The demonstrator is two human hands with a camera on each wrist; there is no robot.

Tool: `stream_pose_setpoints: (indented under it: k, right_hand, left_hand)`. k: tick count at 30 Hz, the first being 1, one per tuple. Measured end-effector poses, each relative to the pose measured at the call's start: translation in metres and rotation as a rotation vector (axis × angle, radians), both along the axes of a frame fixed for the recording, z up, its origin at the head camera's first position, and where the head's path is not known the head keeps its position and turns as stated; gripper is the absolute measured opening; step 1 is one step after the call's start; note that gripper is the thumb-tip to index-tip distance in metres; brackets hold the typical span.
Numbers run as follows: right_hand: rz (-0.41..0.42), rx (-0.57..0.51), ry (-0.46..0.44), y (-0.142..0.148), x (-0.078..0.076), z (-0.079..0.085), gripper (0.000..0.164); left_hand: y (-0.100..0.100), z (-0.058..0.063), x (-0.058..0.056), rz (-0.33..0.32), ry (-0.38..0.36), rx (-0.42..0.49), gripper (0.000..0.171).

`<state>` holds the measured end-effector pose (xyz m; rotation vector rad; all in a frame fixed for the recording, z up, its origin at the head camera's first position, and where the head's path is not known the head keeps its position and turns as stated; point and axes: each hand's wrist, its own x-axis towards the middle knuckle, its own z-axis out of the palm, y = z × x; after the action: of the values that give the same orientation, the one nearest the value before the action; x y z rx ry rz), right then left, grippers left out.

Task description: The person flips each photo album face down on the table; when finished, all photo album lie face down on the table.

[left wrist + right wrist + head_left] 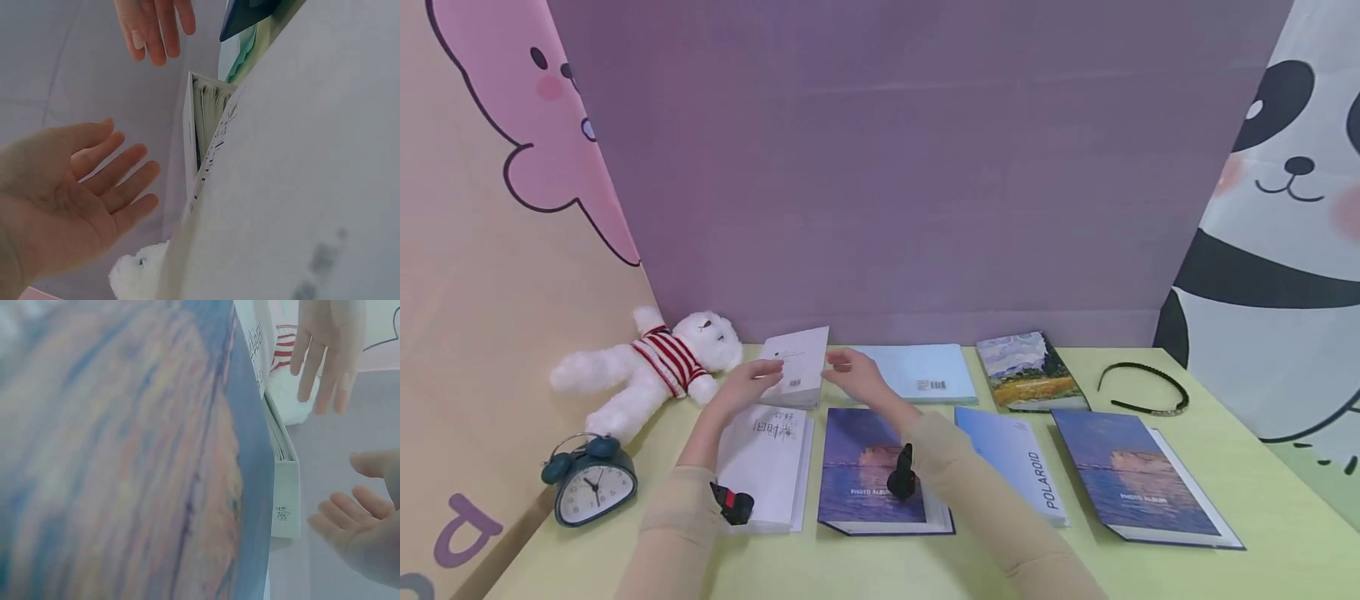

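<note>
At the back left of the table lies a white album (801, 367) with a barcode, its cover slightly raised. My left hand (752, 385) is over its left side, fingers loosely bent. My right hand (853, 375) is by its right edge. In the left wrist view my left hand (87, 194) holds nothing, palm in sight, while the album's page edges (209, 112) show beyond a nearer white cover. The right wrist view has my right hand (362, 519) with relaxed fingers beside the album's spine (285, 500), a gap between them.
Nearer me lie a white album (763, 467), two blue photo albums (857, 467) (1142, 475) and a Polaroid album (1011, 458). Behind are a pale blue album (917, 371), a painted-cover book (1030, 371) and a headband (1180, 387). A plush bear (662, 367) and alarm clock (595, 483) stay left.
</note>
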<state>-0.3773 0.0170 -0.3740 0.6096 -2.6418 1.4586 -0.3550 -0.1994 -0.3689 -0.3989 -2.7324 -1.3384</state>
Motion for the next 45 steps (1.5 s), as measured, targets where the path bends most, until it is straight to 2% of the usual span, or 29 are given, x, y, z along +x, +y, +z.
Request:
stream_pose_setpoints:
  k: [7, 16, 19, 24, 30, 34, 37, 41, 45]
  right_hand:
    - [0.023, -0.045, 0.043, 0.009, 0.009, 0.007, 0.042]
    - [0.062, -0.02, 0.061, 0.013, 0.023, 0.01, 0.039]
    - [0.093, -0.006, 0.059, 0.012, 0.029, 0.009, 0.04]
    - [0.198, 0.048, 0.078, 0.007, 0.04, 0.005, 0.041]
    - [0.278, 0.103, 0.016, -0.002, 0.052, 0.004, 0.045]
    - [0.299, 0.158, 0.02, -0.01, 0.057, 0.002, 0.048]
    - [0.316, 0.2, 0.004, -0.015, 0.061, -0.002, 0.049]
    - [0.327, 0.313, -0.01, -0.02, 0.065, -0.011, 0.053]
    - [0.338, 0.425, 0.028, -0.023, 0.066, -0.019, 0.056]
  left_hand:
    - [-0.004, 0.008, 0.013, 0.039, 0.055, 0.022, 0.043]
    - [-0.022, 0.005, 0.036, 0.059, 0.088, 0.009, 0.042]
    - [-0.03, 0.006, 0.045, 0.054, 0.079, 0.023, 0.043]
    - [-0.045, 0.006, 0.062, 0.064, 0.054, 0.016, 0.047]
    - [-0.062, 0.004, 0.078, 0.054, -0.037, -0.04, 0.057]
    - [-0.07, 0.001, 0.085, 0.031, -0.1, -0.083, 0.063]
    - [-0.075, -0.004, 0.089, 0.023, -0.176, -0.096, 0.066]
    - [-0.08, -0.011, 0.092, 0.023, -0.274, -0.13, 0.069]
    - [-0.083, -0.018, 0.095, 0.022, -0.34, -0.135, 0.062]
